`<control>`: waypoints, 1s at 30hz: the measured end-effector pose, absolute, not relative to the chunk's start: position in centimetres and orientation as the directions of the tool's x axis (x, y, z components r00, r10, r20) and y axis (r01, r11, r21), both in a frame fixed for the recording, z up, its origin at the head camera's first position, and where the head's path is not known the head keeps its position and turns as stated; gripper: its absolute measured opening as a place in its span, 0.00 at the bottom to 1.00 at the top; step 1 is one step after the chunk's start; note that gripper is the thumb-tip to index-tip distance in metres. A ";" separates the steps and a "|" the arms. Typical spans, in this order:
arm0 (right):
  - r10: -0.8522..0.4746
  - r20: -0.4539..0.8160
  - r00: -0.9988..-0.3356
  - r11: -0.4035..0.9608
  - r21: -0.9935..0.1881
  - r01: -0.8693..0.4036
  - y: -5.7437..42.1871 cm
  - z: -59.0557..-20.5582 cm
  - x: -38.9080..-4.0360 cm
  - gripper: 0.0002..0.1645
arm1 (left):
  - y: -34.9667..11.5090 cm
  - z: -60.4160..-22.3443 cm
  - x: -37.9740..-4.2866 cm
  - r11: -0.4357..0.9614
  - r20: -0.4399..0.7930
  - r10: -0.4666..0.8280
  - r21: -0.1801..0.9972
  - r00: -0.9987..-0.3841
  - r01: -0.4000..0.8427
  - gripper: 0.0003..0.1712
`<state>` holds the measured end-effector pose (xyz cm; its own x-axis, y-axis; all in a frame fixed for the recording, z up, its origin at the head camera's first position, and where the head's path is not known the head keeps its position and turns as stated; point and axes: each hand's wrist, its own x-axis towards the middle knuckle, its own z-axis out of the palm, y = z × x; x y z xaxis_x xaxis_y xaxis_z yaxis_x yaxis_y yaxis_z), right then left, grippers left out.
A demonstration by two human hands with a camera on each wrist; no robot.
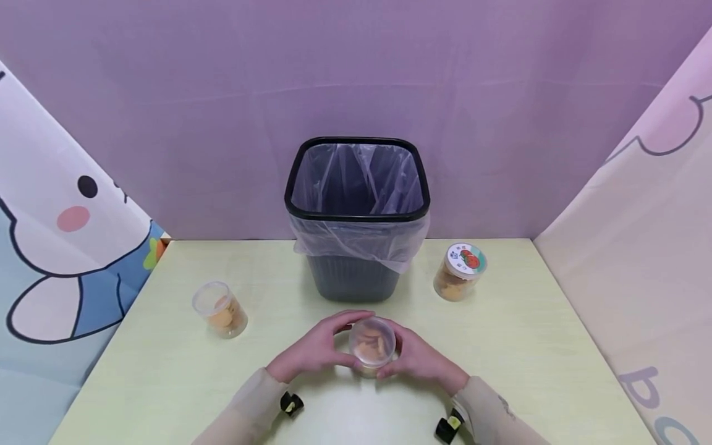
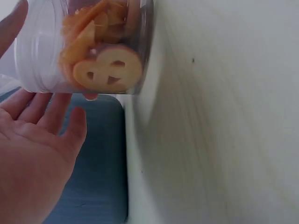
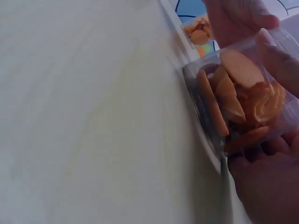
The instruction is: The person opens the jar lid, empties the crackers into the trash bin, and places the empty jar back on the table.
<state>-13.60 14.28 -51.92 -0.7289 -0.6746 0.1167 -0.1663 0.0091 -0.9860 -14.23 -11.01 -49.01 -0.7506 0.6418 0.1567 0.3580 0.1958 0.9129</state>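
A clear plastic jar of biscuits [image 1: 371,342] stands upright near the middle of the table, with both hands around it. From the left side, my left hand [image 1: 311,351] holds it between thumb and curved fingers. My right hand [image 1: 418,357] grips the opposite side, thumb toward the front. Through the jar wall, a round biscuit with a cut-out face [image 2: 108,70] shows in the left wrist view. Several more biscuits [image 3: 238,93] appear in the right wrist view. Whether a see-through lid covers this jar, I cannot tell.
Behind the hands stands a dark bin [image 1: 356,278] with a black rim and a clear liner. A second jar of biscuits [image 1: 227,316] is at the left. At the right is a jar with a printed lid [image 1: 466,259]. Cloth screens [image 1: 222,123] border the table [image 1: 139,383].
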 end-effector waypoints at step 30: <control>-0.581 0.043 -0.813 0.096 -0.988 -0.120 13.9 -52.2 -13.0 0.52 | -10.5 -50.0 -13.3 0.173 0.107 0.552 0.955 -0.827 0.239 0.52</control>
<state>-13.03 13.94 -52.19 -0.8130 -0.5807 0.0427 -0.1205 0.0960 -0.9881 -13.30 -10.45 -49.98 -0.8269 0.5522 0.1066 0.2388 0.1732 0.9555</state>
